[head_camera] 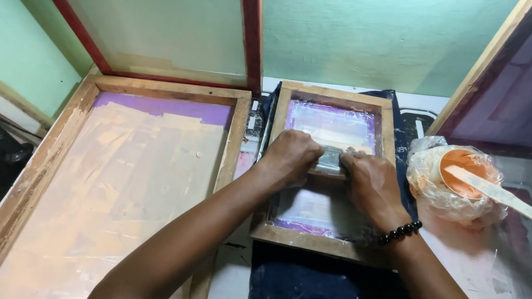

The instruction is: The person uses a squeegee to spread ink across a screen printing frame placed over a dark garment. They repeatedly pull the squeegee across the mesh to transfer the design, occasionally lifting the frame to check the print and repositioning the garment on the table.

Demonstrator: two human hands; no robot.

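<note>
A large wooden screen frame (32, 178) lies left; an orange ink tub (464, 172) with stick (511, 201) right.

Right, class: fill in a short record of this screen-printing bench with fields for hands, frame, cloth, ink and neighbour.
Hands: left hand and right hand both grip a squeegee
Frame: small wooden screen frame, squeegee resting on its mesh
Cloth: dark blue fabric under the frame
Ink: orange ink tub in plastic wrap, flat stick in it
Neighbour: large wooden screen frame to the left

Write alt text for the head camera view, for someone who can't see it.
Two hands, left and right, press a squeegee across a small wooden printing screen lying on dark blue fabric. A larger wooden screen lies to the left; an orange ink cup wrapped in plastic sits to the right.
</note>
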